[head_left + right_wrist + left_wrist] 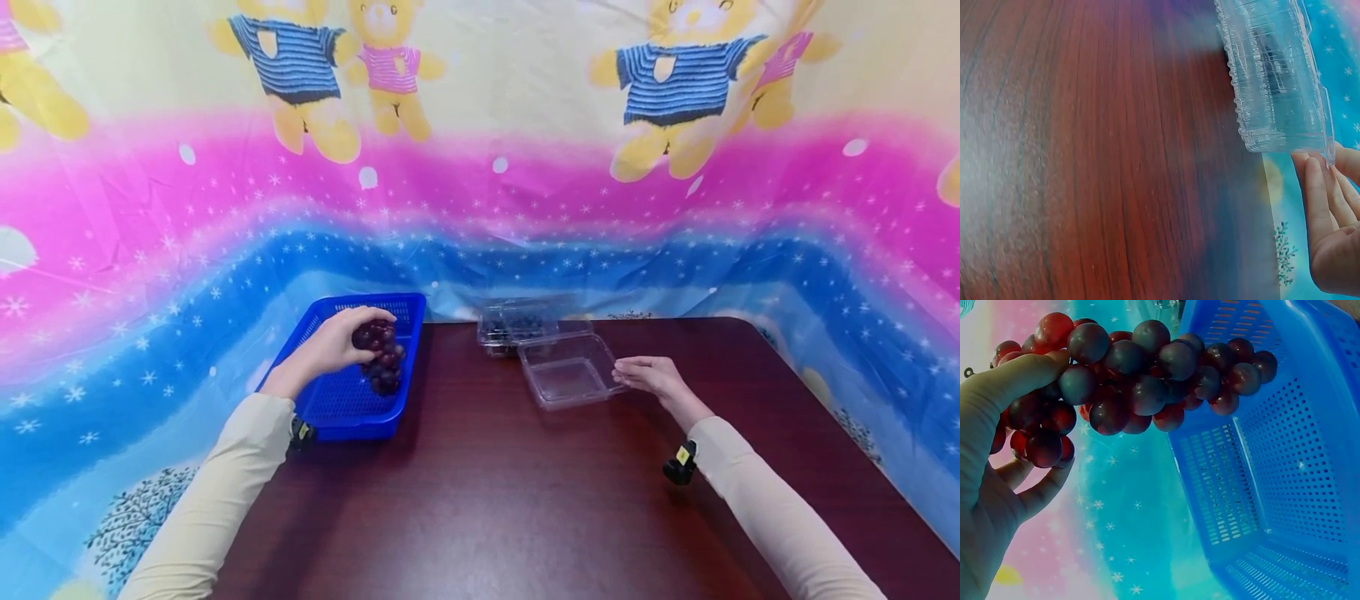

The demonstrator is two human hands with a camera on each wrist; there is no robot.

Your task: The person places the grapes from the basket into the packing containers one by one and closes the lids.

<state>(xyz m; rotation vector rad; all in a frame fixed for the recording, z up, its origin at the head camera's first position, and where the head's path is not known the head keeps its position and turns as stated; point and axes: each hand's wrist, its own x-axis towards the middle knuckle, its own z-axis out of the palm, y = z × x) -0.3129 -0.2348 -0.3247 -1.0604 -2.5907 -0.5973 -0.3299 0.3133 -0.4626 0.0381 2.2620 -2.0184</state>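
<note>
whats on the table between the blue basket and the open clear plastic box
Nothing: in the head view the stretch of dark wood table between the blue basket and the open clear plastic box is bare.

Straight fingers [1319, 194] of the right hand [1335, 244] touch the clear plastic container [1275, 75] on the wooden table [1097, 162].

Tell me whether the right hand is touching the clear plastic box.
Touching. The right wrist view shows the right hand with fingertips against the clear plastic box at its corner.
</note>
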